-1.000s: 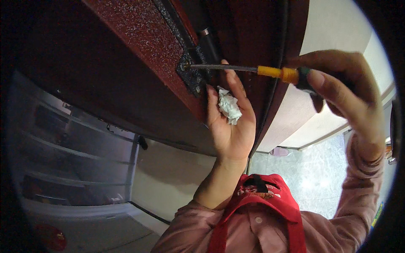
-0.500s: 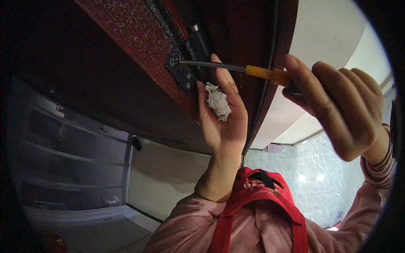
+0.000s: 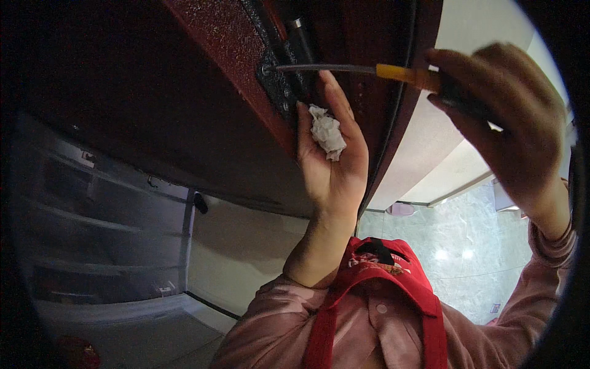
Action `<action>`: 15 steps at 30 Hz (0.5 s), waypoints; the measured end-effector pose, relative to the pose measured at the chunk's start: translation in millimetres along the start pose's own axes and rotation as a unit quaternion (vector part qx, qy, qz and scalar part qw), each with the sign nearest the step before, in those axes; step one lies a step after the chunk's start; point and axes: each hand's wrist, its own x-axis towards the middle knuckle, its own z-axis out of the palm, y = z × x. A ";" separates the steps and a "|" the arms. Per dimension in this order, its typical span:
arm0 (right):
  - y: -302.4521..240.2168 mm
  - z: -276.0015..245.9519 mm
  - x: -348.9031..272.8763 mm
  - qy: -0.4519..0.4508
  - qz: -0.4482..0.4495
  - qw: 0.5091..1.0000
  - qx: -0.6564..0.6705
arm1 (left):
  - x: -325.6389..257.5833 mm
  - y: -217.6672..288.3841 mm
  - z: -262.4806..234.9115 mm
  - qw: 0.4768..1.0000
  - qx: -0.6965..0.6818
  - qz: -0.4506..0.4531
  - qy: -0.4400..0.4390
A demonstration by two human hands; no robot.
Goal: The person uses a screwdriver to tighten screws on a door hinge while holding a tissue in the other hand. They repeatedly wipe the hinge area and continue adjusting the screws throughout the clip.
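Note:
My right hand (image 3: 516, 104) is closed around the dark rear part of a screwdriver (image 3: 402, 74), whose front handle is yellow-orange. Its long metal shaft runs left, and the tip meets a screw on the black plate of a door hinge (image 3: 279, 92). Below the shaft, my left hand (image 3: 335, 175) is raised palm up, with a crumpled white tissue (image 3: 327, 132) held between thumb and fingers. The left fingertips reach up beside the hinge's dark barrel (image 3: 300, 43); whether they press on it is hard to tell.
The dark red door panel (image 3: 215, 49) and frame fill the upper part. A white wall (image 3: 467, 37) stands at the right, above a pale tiled floor (image 3: 455, 246) with a pink slipper (image 3: 401, 210). Glass-like panels (image 3: 110, 221) are at the lower left. I wear a red apron (image 3: 393, 280).
My right hand has turned and wrapped further around the screwdriver handle, and its fingers have shifted up. The hinge, tissue and left hand appear slightly higher and further right, with the tip still on the screw.

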 end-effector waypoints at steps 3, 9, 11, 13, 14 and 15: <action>-6.8 6.4 -8.7 -0.009 0.320 0.900 0.296 | -0.6 0.5 2.7 1.000 -0.002 -0.001 0.019; 17.5 19.9 -9.5 0.040 0.101 0.972 0.209 | 2.1 3.0 1.8 1.000 -0.001 -0.007 0.025; 9.7 17.1 -8.4 -0.013 0.212 0.927 0.310 | 2.7 4.2 1.9 0.999 -0.009 0.022 0.035; 3.4 15.5 -11.9 -0.045 0.349 0.865 0.357 | 3.2 4.5 1.2 0.999 0.002 0.024 0.037; 4.7 17.2 -19.1 -0.019 0.363 0.862 0.354 | 3.2 4.7 0.8 0.999 0.007 0.025 0.039; 5.9 20.2 -25.3 0.009 0.370 0.858 0.355 | 1.8 6.4 -0.4 0.999 -0.006 0.010 0.032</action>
